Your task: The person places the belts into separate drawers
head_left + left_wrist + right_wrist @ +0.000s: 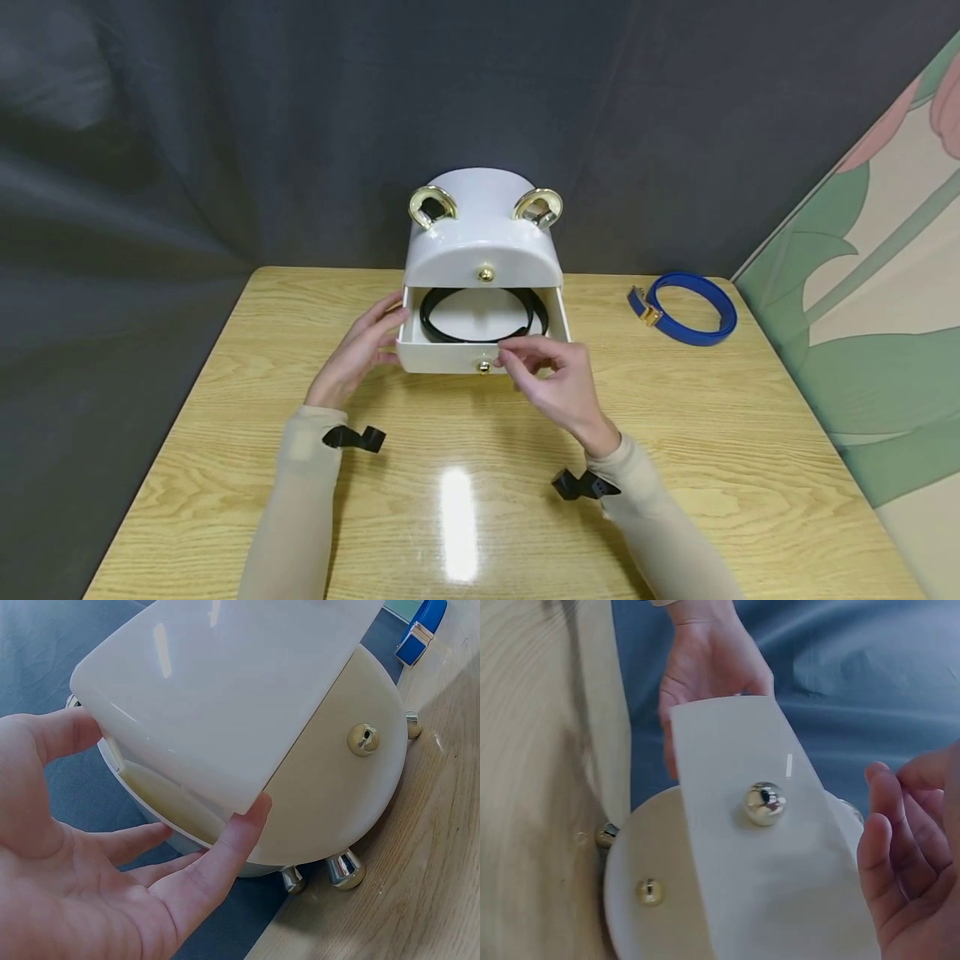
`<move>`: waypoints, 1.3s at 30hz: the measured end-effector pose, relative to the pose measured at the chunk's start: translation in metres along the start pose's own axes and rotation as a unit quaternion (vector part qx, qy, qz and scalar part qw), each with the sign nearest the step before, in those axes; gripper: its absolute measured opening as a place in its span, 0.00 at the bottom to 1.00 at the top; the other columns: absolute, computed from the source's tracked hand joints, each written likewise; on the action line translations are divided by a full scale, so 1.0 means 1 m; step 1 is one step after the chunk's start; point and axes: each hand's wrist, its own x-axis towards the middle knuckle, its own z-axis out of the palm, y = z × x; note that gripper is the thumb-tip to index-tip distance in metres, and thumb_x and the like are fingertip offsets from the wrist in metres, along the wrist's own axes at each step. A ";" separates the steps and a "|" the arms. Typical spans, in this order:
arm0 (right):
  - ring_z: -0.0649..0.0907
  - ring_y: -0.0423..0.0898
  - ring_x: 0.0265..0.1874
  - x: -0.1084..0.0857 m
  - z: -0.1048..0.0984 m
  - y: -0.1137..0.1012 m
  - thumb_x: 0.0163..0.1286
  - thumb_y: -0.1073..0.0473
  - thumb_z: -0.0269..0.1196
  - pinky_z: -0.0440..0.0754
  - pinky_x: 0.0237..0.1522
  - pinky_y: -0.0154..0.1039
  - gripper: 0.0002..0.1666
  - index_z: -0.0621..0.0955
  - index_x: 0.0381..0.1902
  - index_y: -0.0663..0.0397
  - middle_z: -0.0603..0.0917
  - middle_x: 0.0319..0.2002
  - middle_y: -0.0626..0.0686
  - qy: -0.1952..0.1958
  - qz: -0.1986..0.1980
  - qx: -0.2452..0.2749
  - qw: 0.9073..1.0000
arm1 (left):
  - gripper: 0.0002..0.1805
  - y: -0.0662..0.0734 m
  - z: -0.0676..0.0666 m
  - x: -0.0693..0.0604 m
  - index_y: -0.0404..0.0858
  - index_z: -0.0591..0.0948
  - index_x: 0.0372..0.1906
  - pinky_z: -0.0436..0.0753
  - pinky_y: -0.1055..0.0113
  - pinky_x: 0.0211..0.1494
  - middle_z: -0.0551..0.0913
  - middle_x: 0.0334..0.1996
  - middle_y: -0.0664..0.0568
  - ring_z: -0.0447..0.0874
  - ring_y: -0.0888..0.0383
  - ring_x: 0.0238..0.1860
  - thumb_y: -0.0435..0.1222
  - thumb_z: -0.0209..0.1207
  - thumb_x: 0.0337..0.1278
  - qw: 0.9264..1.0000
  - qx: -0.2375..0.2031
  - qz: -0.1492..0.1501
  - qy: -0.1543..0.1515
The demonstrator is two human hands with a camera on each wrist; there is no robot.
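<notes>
A white rounded case (480,217) with gold ring-shaped ears stands on the table, its lower drawer (442,358) pulled out. A coiled black belt (427,321) lies inside the drawer. At the drawer's left side my left hand (360,346) touches it, with the fingers spread around its edge in the left wrist view. My right hand (558,375) is by the front rim, its fingers loosely bent. The right wrist view shows those fingers (875,851) apart from the drawer's gold knob (765,803), and I see nothing held in them.
A coiled blue belt (693,337) with a gold buckle lies on the wooden table (300,308) at the right. Dark cloth (315,125) hangs behind the table. A floral-patterned surface (885,333) borders its right side.
</notes>
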 end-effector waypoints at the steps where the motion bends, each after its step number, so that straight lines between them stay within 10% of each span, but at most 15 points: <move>1: 0.82 0.42 0.14 -0.001 0.001 0.002 0.65 0.79 0.66 0.82 0.20 0.30 0.08 0.88 0.41 0.73 0.91 0.30 0.64 -0.005 -0.003 0.001 1.000 | 0.38 0.000 0.000 0.000 0.47 0.53 0.88 0.87 0.64 0.50 0.71 0.76 0.35 0.87 0.55 0.55 0.52 0.49 0.83 1.000 0.000 0.000 0.000; 18: 0.91 0.46 0.25 -0.014 0.006 0.027 0.66 0.73 0.72 0.84 0.21 0.27 0.14 0.90 0.49 0.65 0.93 0.42 0.63 -0.122 0.007 -0.064 0.990 | 0.39 -0.002 -0.001 -0.001 0.47 0.52 0.88 0.87 0.65 0.50 0.69 0.77 0.37 0.87 0.58 0.54 0.53 0.49 0.84 1.000 0.002 0.001 -0.004; 39: 0.88 0.46 0.15 -0.017 0.014 0.030 0.69 0.73 0.71 0.83 0.22 0.25 0.13 0.91 0.50 0.63 0.93 0.44 0.62 -0.089 0.000 -0.091 0.992 | 0.39 -0.002 0.000 -0.002 0.49 0.51 0.88 0.87 0.64 0.51 0.69 0.78 0.38 0.86 0.58 0.56 0.54 0.48 0.84 1.000 0.008 0.009 -0.008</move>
